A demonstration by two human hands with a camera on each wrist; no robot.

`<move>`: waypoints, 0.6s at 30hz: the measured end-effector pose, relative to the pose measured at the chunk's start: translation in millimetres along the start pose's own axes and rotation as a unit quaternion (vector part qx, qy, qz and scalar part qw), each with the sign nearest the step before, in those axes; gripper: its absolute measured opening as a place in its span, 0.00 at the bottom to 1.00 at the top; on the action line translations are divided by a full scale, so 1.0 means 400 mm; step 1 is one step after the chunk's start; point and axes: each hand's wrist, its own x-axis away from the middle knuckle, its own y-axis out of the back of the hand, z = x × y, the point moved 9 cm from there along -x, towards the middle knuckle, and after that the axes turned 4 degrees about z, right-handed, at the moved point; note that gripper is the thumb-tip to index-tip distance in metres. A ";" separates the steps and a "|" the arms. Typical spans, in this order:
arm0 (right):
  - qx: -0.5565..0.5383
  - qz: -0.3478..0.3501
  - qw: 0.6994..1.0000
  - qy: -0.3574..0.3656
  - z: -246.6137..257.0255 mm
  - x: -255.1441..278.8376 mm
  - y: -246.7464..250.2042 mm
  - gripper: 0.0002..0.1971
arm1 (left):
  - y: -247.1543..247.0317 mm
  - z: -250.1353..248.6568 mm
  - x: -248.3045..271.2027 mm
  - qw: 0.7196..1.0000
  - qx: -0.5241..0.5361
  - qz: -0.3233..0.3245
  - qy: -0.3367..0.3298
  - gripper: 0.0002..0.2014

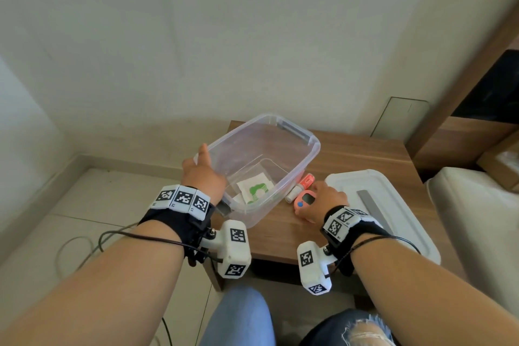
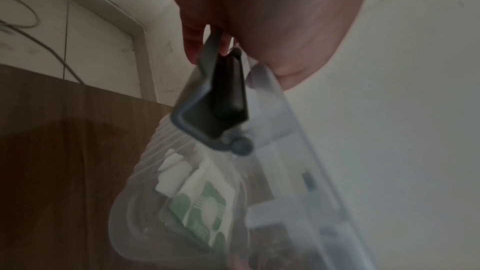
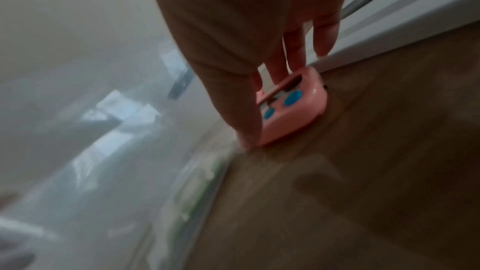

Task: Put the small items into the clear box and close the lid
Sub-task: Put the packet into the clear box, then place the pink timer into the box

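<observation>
- Left hand (image 1: 204,177): lower-left of centre in the head view. It holds the near-left end of the box (image 1: 292,166) at the rim. In the left wrist view the fingers (image 2: 193,48) curl behind the grey latch (image 2: 218,102) while the palm bears on the rim.
- Box: centre of the head view, open, standing on the surface (image 1: 362,154). The walls are thin clear plastic, judged light and somewhat flexible, so it is best steadied at the stiffer rim or latch end rather than mid-wall.
- Packet (image 1: 255,187): white with green print, lying flat on the box floor. Judged light and limp.
- Tube (image 1: 300,187): red and white, on the surface just right of the box, not yet loaded. Judged light and prone to rolling; take it across the barrel.
- Pink device (image 1: 304,201): right of centre, on the surface, just beside the tube. It is hard, smooth plastic with a screen and blue buttons, judged light, rigid and slightly slippery. Take it by opposite side edges, clear of the screen.
- Right hand (image 1: 325,196): thumb and fingers (image 3: 285,56) are closed on the pink device from both sides; the device appears to touch the surface.
- Lid (image 1: 393,205): white, lower right, flat on the surface. Broad and stiff; lift it by its long edges.
</observation>
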 end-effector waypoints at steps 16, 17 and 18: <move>-0.276 -0.243 0.930 0.031 -0.010 0.074 0.215 0.31 | -0.003 0.002 -0.002 1.000 0.010 0.007 0.011 0.38; -0.283 -0.252 0.923 0.061 0.019 0.083 0.235 0.31 | -0.004 0.001 -0.003 1.000 0.013 0.009 0.011 0.38; -0.284 -0.252 0.921 0.091 0.053 0.092 0.250 0.31 | -0.004 0.001 -0.004 1.000 0.013 0.011 0.010 0.38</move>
